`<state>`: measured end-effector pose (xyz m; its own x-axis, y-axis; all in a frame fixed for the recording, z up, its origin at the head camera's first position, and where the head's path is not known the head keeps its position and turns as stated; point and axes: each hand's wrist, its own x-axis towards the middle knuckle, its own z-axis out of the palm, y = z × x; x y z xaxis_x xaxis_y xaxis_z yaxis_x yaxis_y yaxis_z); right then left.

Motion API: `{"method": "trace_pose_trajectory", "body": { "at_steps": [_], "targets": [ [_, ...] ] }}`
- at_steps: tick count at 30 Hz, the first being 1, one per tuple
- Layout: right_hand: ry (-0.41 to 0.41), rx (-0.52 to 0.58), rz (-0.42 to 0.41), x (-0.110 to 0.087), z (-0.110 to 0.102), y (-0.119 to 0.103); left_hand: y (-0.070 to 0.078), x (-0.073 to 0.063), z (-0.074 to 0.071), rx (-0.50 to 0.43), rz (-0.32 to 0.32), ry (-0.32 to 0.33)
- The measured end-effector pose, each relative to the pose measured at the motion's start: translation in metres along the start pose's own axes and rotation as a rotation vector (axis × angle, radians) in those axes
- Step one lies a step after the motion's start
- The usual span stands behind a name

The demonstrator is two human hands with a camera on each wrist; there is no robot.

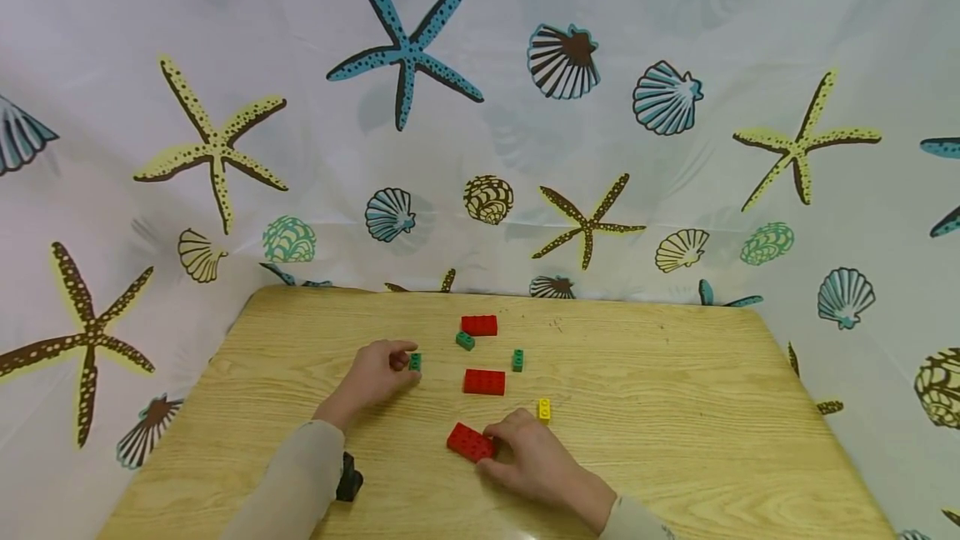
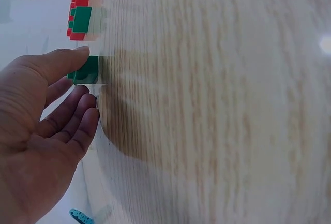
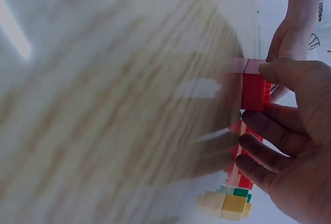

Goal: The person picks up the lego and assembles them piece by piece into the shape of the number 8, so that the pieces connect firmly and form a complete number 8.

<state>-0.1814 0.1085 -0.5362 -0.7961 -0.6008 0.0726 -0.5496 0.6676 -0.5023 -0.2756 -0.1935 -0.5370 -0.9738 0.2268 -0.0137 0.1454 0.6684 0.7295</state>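
My left hand (image 1: 378, 373) is at the left of the bricks, its thumb and fingers loosely curved on either side of a small green brick (image 1: 416, 362). In the left wrist view this green brick (image 2: 87, 71) lies on the table between thumb and fingertips, with slight gaps visible. Nearer to me, my right hand (image 1: 534, 458) pinches the right end of a red brick (image 1: 468, 442), which rests at a slant on the table. The right wrist view has the thumb on one side of this red brick (image 3: 253, 90) and a finger against the other.
Further red bricks (image 1: 484, 382) and green bricks (image 1: 518, 360) lie mid-table, some farther back. A yellow brick (image 1: 544, 411) sits just beyond the right hand. Around the wooden table (image 1: 675, 407) hangs a curtain (image 1: 480, 148) patterned with shells and starfish.
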Motion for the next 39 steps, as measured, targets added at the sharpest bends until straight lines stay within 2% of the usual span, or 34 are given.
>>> {"method": "trace_pose_trajectory", "body": {
  "at_steps": [8, 16, 25, 35, 39],
  "targets": [
    [0.006, -0.032, -0.026, 0.002, -0.001, 0.002, -0.001, 0.003, 0.002, 0.015, -0.006, -0.003],
    [-0.007, -0.037, -0.032, 0.003, -0.001, 0.003, 0.003, -0.002, 0.001, 0.015, -0.019, 0.001],
    [-0.003, -0.057, -0.043, 0.003, -0.002, 0.001, 0.002, -0.005, 0.002, -0.002, 0.004, 0.022],
    [-0.01, -0.064, -0.039, 0.003, -0.004, 0.0, 0.022, -0.019, -0.002, -0.054, 0.048, 0.003],
    [-0.011, -0.055, -0.035, 0.003, -0.004, 0.0, 0.028, -0.022, -0.002, -0.044, 0.064, 0.0]
  ]
}}
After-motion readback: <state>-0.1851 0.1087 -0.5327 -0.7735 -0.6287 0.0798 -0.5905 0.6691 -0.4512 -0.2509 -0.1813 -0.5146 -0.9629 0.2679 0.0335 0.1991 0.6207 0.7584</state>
